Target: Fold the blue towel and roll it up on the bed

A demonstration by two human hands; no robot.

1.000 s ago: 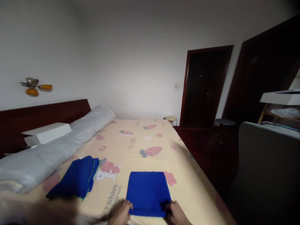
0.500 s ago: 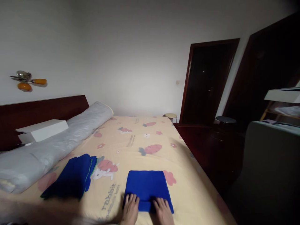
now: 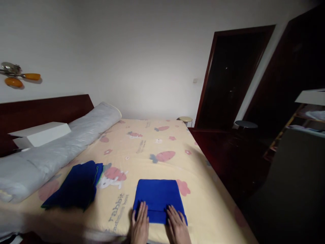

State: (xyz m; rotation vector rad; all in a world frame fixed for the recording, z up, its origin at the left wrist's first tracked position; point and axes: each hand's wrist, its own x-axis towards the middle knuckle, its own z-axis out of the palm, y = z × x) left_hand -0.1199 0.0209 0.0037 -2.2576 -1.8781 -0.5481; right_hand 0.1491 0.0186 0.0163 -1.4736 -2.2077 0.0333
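Head view: at bottom centre, the folded blue cloth (image 3: 158, 195) is touched by left hand (image 3: 140, 225) and right hand (image 3: 178, 225), fingers straight, gripping nothing; its near strip (image 3: 157, 217) is apparently being flattened, and even pressure is probably called for next.

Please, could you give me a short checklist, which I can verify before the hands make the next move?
1. Left hand touching the folded blue cloth: ok.
2. Right hand touching the same cloth: ok.
3. Cloth lying flat on the patterned sheet: ok.
4. Other blue cloth apart from it: ok.
5. Other cloth neatly squared: not ok, its outline is uneven.
6. Inner layers aligned: cannot tell, hidden.
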